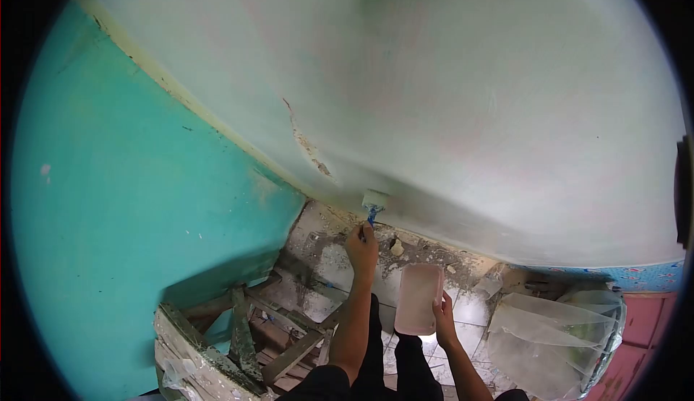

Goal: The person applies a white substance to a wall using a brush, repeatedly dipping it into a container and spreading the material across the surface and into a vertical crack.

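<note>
My left hand (362, 246) is closed around the blue handle of a wide paintbrush (374, 201). The pale head of the brush lies against the low part of the whitish wall (463, 97). In front of my legs, my right hand (445, 318) grips the right side of a pink rectangular plastic tub (402, 320). Pale, whitish contents show inside it, but what they are I cannot make out. Left of the brush, a jagged crack with flaked plaster (311, 152) runs down the wall.
A turquoise wall (144, 170) meets the whitish one at the left corner. Wooden scraps and a worn wooden frame (206, 358) stand at lower left. Debris litters the tiled floor (336, 264) along the wall. At right sits a plastic-covered round object (549, 343) beside a pink panel (636, 350).
</note>
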